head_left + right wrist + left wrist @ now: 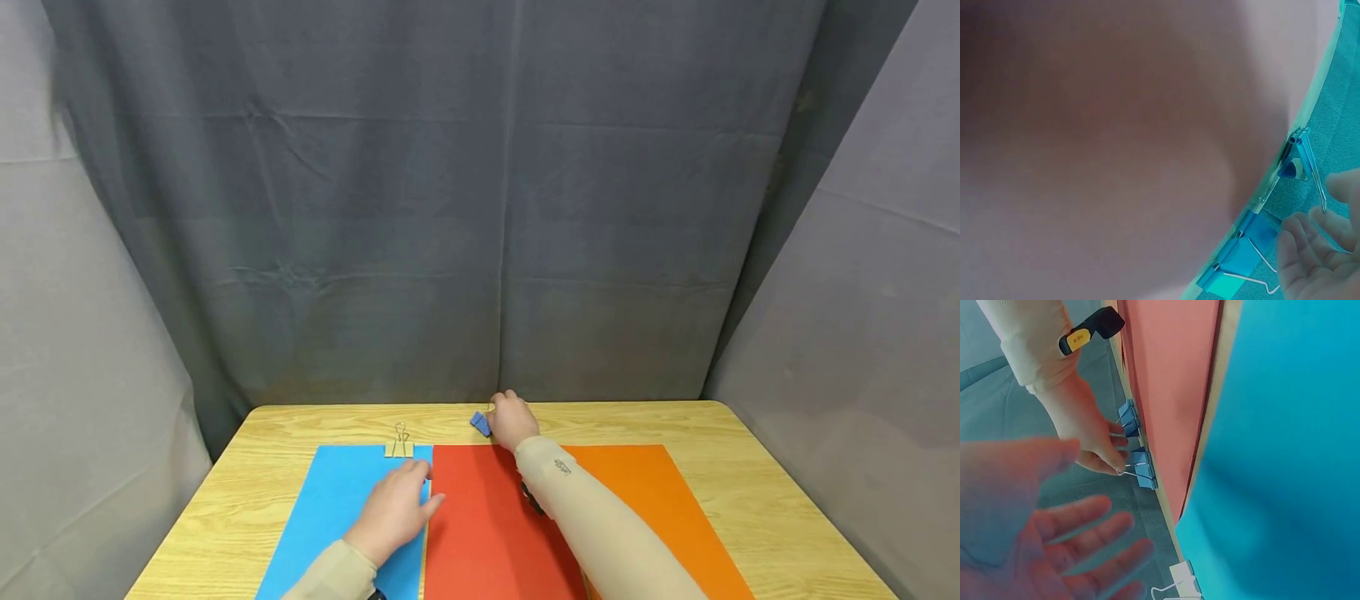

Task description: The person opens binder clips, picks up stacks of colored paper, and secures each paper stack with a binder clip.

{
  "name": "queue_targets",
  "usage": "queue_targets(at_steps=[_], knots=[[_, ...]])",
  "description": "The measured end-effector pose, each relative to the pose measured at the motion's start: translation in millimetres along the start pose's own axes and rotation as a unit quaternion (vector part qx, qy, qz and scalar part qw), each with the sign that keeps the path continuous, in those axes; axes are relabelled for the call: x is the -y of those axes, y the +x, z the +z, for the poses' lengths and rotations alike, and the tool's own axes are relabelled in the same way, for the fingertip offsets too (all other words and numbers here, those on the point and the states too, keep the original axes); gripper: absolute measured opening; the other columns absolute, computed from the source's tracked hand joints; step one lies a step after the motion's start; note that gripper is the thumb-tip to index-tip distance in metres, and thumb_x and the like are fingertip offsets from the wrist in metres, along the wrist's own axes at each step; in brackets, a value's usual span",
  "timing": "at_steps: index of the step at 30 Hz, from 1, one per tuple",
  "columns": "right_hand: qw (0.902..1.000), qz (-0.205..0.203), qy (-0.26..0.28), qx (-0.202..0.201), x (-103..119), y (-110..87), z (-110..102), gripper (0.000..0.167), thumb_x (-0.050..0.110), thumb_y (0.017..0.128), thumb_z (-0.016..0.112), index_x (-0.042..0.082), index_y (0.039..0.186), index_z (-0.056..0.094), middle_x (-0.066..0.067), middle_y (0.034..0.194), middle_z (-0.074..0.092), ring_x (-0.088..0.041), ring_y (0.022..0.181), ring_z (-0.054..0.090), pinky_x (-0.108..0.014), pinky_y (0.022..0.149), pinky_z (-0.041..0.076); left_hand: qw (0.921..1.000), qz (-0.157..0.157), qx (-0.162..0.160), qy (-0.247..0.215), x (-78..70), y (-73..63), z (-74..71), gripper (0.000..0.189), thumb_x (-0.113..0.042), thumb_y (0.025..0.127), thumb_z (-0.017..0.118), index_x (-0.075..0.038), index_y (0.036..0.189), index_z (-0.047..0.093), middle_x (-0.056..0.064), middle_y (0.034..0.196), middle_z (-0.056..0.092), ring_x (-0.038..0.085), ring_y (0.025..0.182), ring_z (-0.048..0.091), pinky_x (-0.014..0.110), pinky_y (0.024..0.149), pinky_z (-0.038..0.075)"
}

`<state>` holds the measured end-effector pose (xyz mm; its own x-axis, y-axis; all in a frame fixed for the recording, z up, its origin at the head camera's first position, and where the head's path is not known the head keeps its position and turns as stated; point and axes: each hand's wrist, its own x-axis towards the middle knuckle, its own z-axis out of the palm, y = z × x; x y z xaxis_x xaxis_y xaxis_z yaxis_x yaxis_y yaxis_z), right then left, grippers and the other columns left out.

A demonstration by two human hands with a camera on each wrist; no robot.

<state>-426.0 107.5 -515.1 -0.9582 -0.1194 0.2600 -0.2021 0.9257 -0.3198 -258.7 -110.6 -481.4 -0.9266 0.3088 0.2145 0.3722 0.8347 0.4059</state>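
In the head view my right hand (512, 423) reaches to the back of the table, beside a blue binder clip (480, 423). Two blue binder clips show side by side in the left wrist view; my right hand (1082, 428) has its thumb and forefinger at the wire handle of the lower clip (1143, 470). The upper clip (1129, 417) is near its other fingers. From the right wrist, the thumb and forefinger pinch lightly about one handle's end. My left hand (393, 507) hovers over the blue sheet (337, 500), fingers relaxed and holding nothing.
A pale yellow binder clip (399, 450) sits at the blue sheet's far edge, its wire handle upward. A red sheet (480, 517) lies in the middle, with an orange sheet (645, 492) to its right. Grey curtain (375, 250) hangs behind the wooden table (780, 517).
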Motion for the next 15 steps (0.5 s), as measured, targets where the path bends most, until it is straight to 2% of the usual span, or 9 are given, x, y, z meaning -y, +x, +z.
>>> queue_targets(at_steps=[3, 7, 11, 15], knots=[[1.0000, -0.001, 0.000, 0.000, -1.4, 0.1, 1.5, 0.033, 0.021, 0.098, 0.070, 0.001, 0.124, 0.068, -0.017, 0.118, 0.065, -0.036, 0.105, 0.068, -0.048, 0.096, 0.057, 0.9990, 0.030, 0.032, 0.007, -2.6, -0.8, 2.5, 0.041, -0.034, 0.091, 0.079, -0.005, 0.117, 0.066, 0.007, 0.107, 0.064, 0.023, 0.091, 0.062, 0.045, 0.082, 0.056], [1.0000, 0.002, 0.000, 0.005, -1.9, 0.9, 2.8, 0.033, 0.022, 0.100, 0.069, 0.002, 0.126, 0.068, -0.017, 0.120, 0.065, -0.036, 0.107, 0.068, -0.048, 0.097, 0.057, 0.9948, 0.066, 0.076, 0.015, -6.3, -2.5, 6.8, 0.056, -0.042, 0.090, 0.079, -0.008, 0.132, 0.063, 0.006, 0.129, 0.063, 0.027, 0.114, 0.061, 0.051, 0.099, 0.053], [0.9999, 0.007, 0.003, 0.007, -1.2, 1.6, 3.5, 0.033, 0.022, 0.100, 0.068, 0.002, 0.127, 0.068, -0.017, 0.121, 0.065, -0.035, 0.107, 0.068, -0.048, 0.097, 0.057, 0.9909, 0.071, 0.111, 0.028, -8.6, -3.8, 11.9, 0.068, -0.050, 0.089, 0.078, -0.012, 0.142, 0.059, 0.006, 0.146, 0.056, 0.029, 0.133, 0.054, 0.055, 0.110, 0.046], [0.9999, 0.010, 0.000, 0.010, -0.8, 2.0, 3.4, 0.033, 0.023, 0.100, 0.068, 0.003, 0.127, 0.068, -0.016, 0.120, 0.065, -0.033, 0.107, 0.068, -0.047, 0.097, 0.057, 0.9878, 0.071, 0.133, 0.039, -8.8, -4.7, 15.2, 0.073, -0.052, 0.088, 0.078, -0.013, 0.145, 0.057, 0.008, 0.152, 0.052, 0.033, 0.140, 0.049, 0.057, 0.113, 0.043]])
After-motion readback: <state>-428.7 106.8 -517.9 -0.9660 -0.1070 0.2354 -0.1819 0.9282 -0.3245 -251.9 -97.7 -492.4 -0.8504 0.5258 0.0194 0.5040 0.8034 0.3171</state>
